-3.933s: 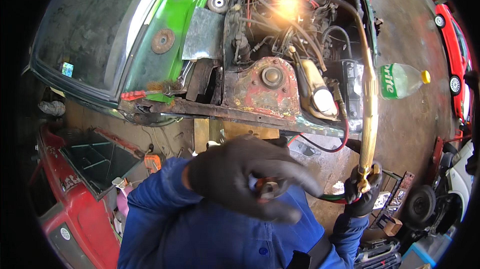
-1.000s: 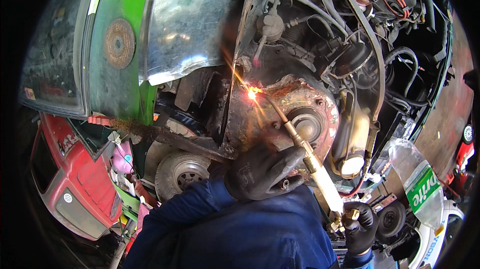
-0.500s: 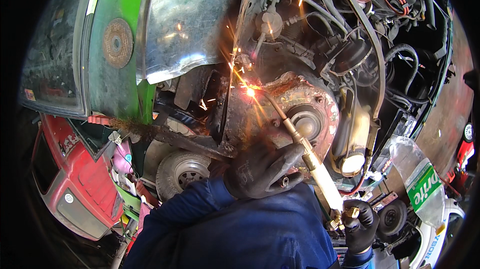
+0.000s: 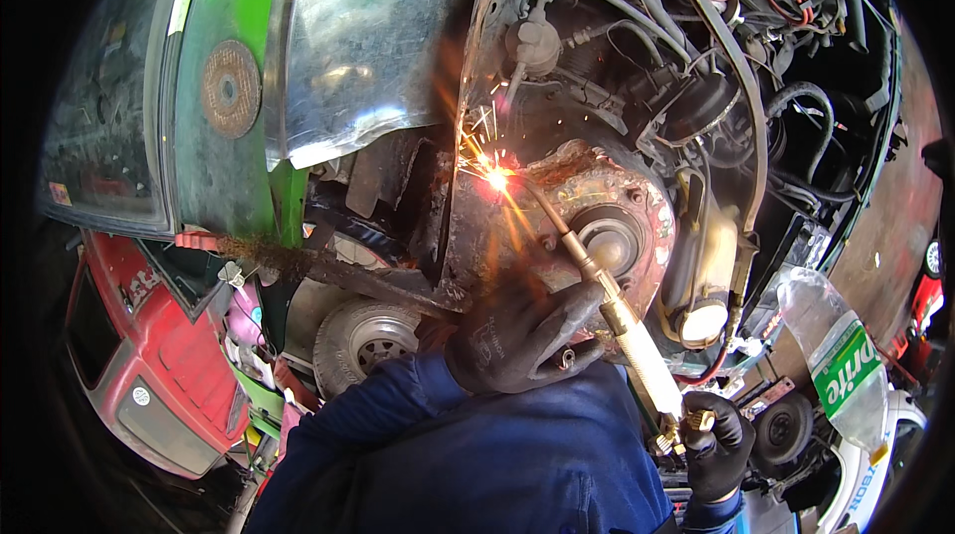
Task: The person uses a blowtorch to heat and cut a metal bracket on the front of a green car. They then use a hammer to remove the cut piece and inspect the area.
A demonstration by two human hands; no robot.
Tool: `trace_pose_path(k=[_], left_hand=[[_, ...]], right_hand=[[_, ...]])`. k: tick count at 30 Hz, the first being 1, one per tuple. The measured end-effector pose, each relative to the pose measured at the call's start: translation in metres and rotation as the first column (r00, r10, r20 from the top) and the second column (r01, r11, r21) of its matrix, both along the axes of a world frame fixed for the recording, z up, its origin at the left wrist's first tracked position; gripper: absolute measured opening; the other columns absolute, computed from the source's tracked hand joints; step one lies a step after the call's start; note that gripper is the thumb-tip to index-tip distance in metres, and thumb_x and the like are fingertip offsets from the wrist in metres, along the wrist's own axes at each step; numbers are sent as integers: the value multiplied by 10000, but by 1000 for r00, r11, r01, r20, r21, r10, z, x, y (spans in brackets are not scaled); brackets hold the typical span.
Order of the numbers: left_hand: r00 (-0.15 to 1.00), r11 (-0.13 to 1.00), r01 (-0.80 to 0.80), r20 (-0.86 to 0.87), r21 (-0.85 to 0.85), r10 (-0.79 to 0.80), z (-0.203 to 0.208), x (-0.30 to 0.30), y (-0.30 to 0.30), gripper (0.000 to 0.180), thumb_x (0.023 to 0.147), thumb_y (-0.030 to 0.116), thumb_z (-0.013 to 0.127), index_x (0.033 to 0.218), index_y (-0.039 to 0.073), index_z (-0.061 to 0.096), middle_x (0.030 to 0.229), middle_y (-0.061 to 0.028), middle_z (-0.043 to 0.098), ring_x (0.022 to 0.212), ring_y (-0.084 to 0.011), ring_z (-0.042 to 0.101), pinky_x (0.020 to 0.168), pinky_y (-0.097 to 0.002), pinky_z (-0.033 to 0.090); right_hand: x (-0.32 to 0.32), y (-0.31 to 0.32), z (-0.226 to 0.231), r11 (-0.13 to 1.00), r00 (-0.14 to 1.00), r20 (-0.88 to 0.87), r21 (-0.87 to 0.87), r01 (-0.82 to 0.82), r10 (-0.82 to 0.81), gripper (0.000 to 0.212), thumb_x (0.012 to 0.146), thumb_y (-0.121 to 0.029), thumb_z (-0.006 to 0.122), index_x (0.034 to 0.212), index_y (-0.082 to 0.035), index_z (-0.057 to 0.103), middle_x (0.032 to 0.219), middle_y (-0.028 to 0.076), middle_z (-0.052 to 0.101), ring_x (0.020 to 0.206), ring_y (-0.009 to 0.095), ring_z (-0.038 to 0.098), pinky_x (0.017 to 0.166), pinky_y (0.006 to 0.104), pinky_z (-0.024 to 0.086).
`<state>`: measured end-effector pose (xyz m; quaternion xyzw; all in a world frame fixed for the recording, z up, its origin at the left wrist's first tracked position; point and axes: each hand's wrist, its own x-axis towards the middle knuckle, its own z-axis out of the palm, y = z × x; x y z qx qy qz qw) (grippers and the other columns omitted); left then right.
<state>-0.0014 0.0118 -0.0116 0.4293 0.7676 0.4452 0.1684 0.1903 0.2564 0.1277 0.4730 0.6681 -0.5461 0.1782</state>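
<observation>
A gas torch with a brass neck and a pale ribbed handle slants up and left. Its copper tip meets a glowing, sparking spot on the rusty metal of an open vehicle's engine bay. My left hand, in a dark glove, steadies the torch near its neck with the fingertips; part of their contact is hidden. A small ring-shaped metal piece shows by these fingers. Around the torch's rear end, beside the brass valve knob, my gloved right hand is closed.
Right of the tip is a rusty round strut mount. A bare metal panel and a worn grinding disc lie at upper left. Hoses, a pale reservoir and a plastic bottle stand to the right. A wheel is below left.
The sparks have changed shape, now bunching more tightly around the glowing spot. Both hands and the torch stay almost where they were.
</observation>
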Motion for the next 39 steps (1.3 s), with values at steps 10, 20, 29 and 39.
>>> trace_pose_path(k=[10, 20, 29, 39], left_hand=[[1000, 1000, 9, 13, -4, -9, 1, -1, -1, 907, 862, 259, 927, 1600, -12, 474, 1043, -144, 698, 872, -310, 696, 761, -464, 571], [1000, 1000, 2, 9, 2, -2, 1, -2, -1, 912, 860, 251, 923, 1608, -6, 469, 1041, -156, 696, 862, -326, 700, 754, -475, 566], [999, 999, 28, 33, -40, -27, 1, 0, -3, 894, 857, 249, 922, 1573, -48, 478, 1087, -170, 703, 897, -327, 706, 781, -465, 578], [998, 996, 22, 53, -82, -18, 1, 1, -3, 857, 856, 247, 920, 1552, -44, 514, 1106, -164, 697, 918, -315, 700, 795, -457, 580]], right_hand=[[-2, 0, 1, 998, 999, 27, -41, 38, -37, 791, 878, -714, 846, 1108, 37, 759, 962, 56, 773, 870, 132, 704, 809, 313, 554], [-3, 1, 4, 999, 1000, 18, -34, 22, -22, 814, 888, -741, 817, 1165, 23, 768, 955, 44, 762, 858, 131, 694, 793, 322, 551], [4, -1, -1, 996, 998, -12, 68, -55, 56, 851, 917, -777, 750, 1243, 8, 770, 917, 27, 750, 819, 116, 674, 758, 316, 540], [11, 10, -1, 995, 995, -18, -45, -95, 94, 724, 948, -563, 837, 1311, 57, 741, 1156, 174, 811, 1063, 248, 773, 961, 409, 607]])
